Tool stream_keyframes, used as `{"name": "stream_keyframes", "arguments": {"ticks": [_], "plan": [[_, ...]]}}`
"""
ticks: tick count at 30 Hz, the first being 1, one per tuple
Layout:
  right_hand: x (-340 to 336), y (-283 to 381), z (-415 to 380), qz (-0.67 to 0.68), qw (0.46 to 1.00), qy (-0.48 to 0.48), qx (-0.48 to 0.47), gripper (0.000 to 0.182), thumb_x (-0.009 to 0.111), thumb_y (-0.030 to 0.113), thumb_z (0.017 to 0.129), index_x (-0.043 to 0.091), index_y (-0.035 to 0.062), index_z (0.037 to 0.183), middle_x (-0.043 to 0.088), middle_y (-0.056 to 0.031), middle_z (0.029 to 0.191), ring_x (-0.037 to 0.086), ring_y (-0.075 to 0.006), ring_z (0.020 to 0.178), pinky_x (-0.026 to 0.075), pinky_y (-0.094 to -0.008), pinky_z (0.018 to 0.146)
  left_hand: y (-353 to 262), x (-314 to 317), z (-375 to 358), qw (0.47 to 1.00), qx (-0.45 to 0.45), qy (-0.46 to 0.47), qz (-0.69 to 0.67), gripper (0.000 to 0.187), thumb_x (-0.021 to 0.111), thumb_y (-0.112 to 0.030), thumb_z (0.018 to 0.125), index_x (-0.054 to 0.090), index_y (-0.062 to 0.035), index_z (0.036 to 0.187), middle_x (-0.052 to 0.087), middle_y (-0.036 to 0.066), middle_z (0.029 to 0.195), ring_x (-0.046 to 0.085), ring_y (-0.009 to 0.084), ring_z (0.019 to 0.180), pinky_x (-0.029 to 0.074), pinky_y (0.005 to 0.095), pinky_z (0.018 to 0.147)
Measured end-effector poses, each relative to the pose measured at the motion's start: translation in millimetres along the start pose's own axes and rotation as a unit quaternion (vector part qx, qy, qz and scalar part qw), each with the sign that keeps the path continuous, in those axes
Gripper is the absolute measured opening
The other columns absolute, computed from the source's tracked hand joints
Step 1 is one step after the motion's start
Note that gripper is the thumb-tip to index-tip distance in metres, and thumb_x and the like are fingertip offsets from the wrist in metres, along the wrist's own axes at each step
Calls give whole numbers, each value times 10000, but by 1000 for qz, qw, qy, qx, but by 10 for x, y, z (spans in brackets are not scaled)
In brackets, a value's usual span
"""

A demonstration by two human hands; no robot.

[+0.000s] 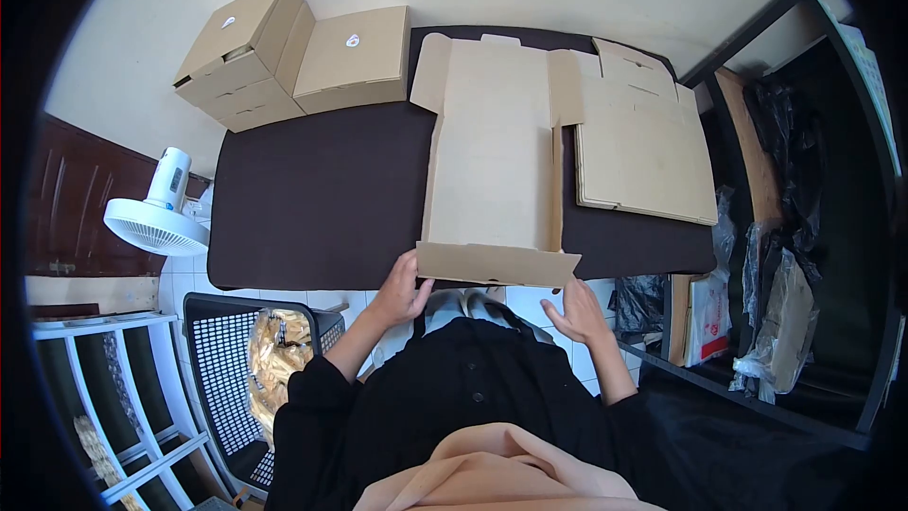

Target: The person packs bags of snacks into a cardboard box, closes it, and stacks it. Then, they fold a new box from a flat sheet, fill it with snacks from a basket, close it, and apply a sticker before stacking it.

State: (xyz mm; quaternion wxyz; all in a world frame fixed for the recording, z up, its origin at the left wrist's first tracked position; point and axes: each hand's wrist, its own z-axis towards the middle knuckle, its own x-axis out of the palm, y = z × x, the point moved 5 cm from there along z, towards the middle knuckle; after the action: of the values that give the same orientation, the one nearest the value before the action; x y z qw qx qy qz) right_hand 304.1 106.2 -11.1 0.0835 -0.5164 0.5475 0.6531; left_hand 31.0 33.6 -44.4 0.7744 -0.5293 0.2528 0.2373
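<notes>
Both hands, left hand [402, 291] and right hand [575, 312], rest open fingers against the flat cardboard box blank's [492, 161] near flap on the desk [322, 199].

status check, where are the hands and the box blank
Left hand and right hand open, both at the near flap of the flat cardboard blank. Blank lies unfolded on the dark table. Stack of flat blanks beside it.
</notes>
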Motion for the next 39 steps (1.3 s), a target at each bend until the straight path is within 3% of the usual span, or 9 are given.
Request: {"name": "stream_keyframes", "arguments": {"ticks": [10, 16, 20, 23, 28, 32, 36, 37, 39], "plan": [[42, -127, 69, 31, 996, -76, -44, 379, 491, 274, 867, 488, -17, 1109, 586, -216, 966, 572, -364, 823, 430, -416, 758, 21, 107, 7, 996, -75, -5, -56, 602, 469, -7, 817, 162, 67, 1330, 363, 250, 1246, 374, 379, 1152, 295, 412, 991], [34, -83, 81, 76, 989, -128, -8, 478, 497, 280, 861, 429, -6, 1238, 598, -222, 904, 584, -362, 770, 454, -412, 697, -305, -57, 260, 984, -37, -159, -72, 618, 406, 32, 803, 191, 18, 1382, 252, 271, 1382, 307, 371, 1247, 256, 424, 1026], [-122, 63, 94, 100, 986, -125, 51, 568, 505, 292, 858, 353, -5, 1317, 601, -228, 861, 589, -355, 708, 460, -401, 654, -310, -77, 289, 995, -51, -50, 72, 526, 423, 2, 796, 366, -28, 1318, 267, 184, 1416, 250, 355, 1297, 180, 456, 1059], [-192, 118, 101, 78, 991, -41, 100, 561, 509, 272, 857, 348, 40, 1341, 544, -277, 1085, 538, -395, 1006, 422, -420, 829, -406, -115, 372, 986, -47, 36, 157, 480, 520, -125, 804, 435, -51, 1270, 318, 111, 1407, 249, 320, 1307, 137, 482, 1069], [-236, 392, 139, -204, 969, -108, -87, 500, 547, 357, 828, 487, 113, 1259, 356, -144, 1333, 299, -310, 1263, 182, -485, 1041, -439, -108, 465, 977, -13, 92, 194, 453, 670, -307, 723, 563, -70, 1093, 561, 78, 1153, 366, 234, 1249, 92, 530, 1078], [-83, 384, 294, -228, 971, 27, -70, 314, 652, 282, 748, 640, 131, 1023, 606, -54, 1014, 357, -251, 1259, 60, -555, 1072, -414, -52, 510, 959, -22, 178, 219, 305, 681, -279, 702, 610, -70, 913, 634, 56, 879, 484, 217, 1136, 92, 535, 1085], [109, 452, 362, -267, 951, -41, -151, 241, 647, 101, 684, 660, 128, 923, 626, -33, 852, 489, -227, 1133, 73, -569, 1070, -482, 128, 558, 947, 10, 178, 269, 136, 633, -125, 681, 605, -70, 802, 621, 68, 764, 570, 215, 999, 147, 504, 1086], [119, 533, 385, -246, 957, -31, -153, 256, 603, 40, 667, 655, 117, 905, 619, -47, 827, 581, -234, 957, 307, -488, 1004, -463, 203, 567, 945, 1, 202, 257, 125, 611, -105, 696, 603, -82, 818, 618, 59, 775, 572, 209, 988, 210, 481, 1061], [224, 581, 426, -209, 971, -3, -119, 252, 590, 32, 668, 652, 111, 900, 616, -56, 825, 596, -235, 881, 392, -436, 886, -488, 252, 595, 963, 16, 178, 203, 129, 538, -46, 724, 600, -78, 831, 612, 72, 774, 605, 231, 874, 450, 381, 848]]}}
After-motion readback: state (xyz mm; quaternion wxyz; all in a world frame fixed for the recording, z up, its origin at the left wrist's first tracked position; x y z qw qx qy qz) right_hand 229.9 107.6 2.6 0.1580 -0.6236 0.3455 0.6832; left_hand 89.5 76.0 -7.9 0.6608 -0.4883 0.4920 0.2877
